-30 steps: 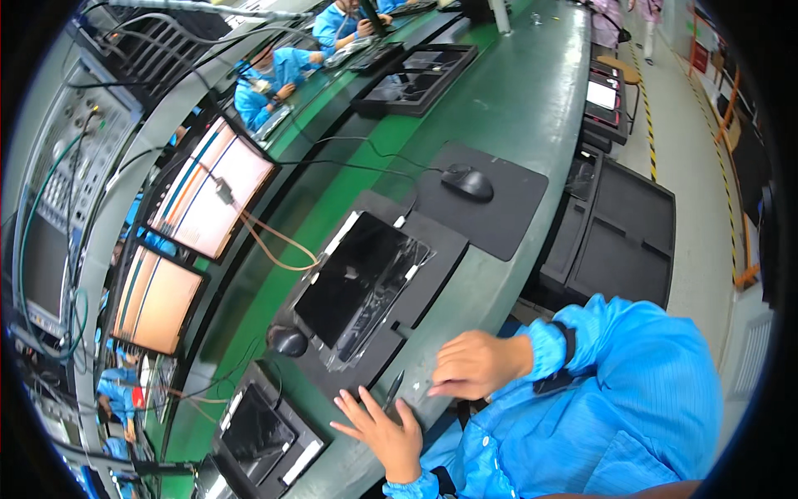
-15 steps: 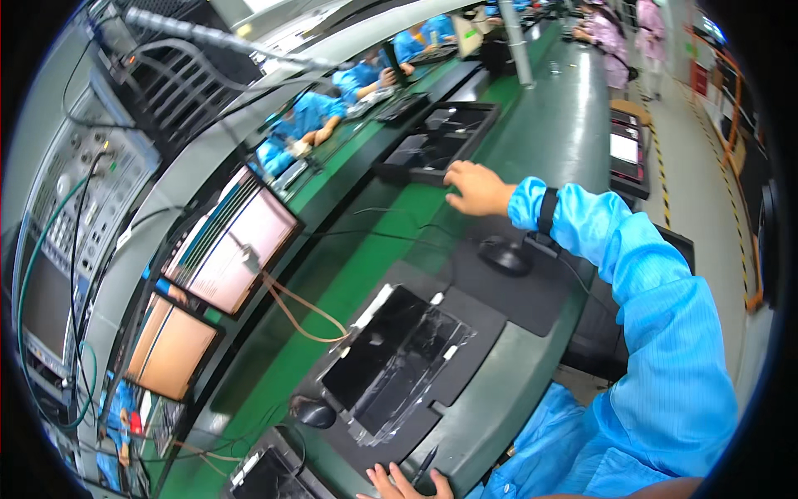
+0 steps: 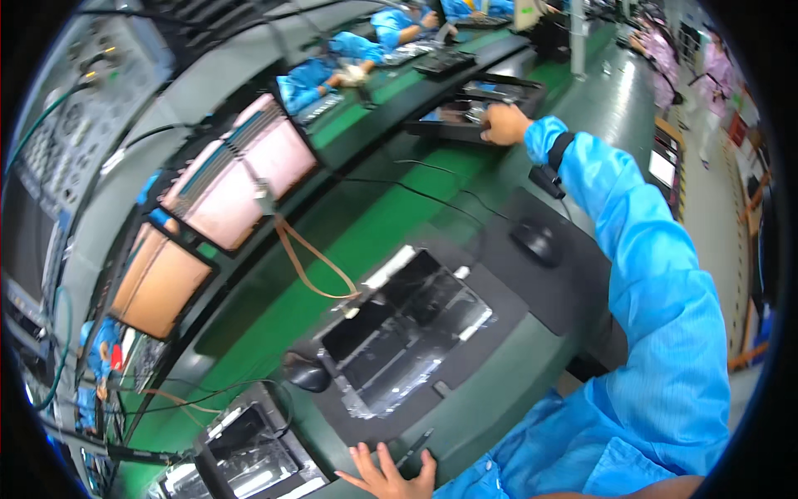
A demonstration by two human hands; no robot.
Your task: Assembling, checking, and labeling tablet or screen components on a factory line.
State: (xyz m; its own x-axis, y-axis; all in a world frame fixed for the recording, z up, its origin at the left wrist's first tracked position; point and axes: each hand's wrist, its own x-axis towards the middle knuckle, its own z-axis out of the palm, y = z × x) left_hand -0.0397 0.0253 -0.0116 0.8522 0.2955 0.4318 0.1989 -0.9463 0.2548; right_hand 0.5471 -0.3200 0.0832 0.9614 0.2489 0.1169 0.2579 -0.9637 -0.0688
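Note:
At the far side of the bench my right hand (image 3: 505, 125) reaches to a black tray (image 3: 432, 130). Its fingers curl down over the tray's near right side; what they grip is hidden. Dark glossy pieces lie inside the tray. A wrist strap (image 3: 559, 150) circles my right sleeve. My left hand (image 3: 389, 477) rests at the near bench edge, fingers spread and holding nothing, beside a thin dark pen (image 3: 414, 447). Between the hands, a glossy black panel in clear film (image 3: 407, 333) lies on a dark mat (image 3: 445, 391).
Two computer mice, one right (image 3: 534, 241) and one left (image 3: 307, 371), flank the panel. Another panel in a frame (image 3: 253, 453) sits at lower left. A tan cable (image 3: 320, 287) hangs before a lit monitor (image 3: 249, 179). Co-workers in blue (image 3: 303, 86) sit across the bench.
My right hand has moved from beside the tray onto its side, and its fingers have curled in. My left hand stays spread by the pen. The view has shifted.

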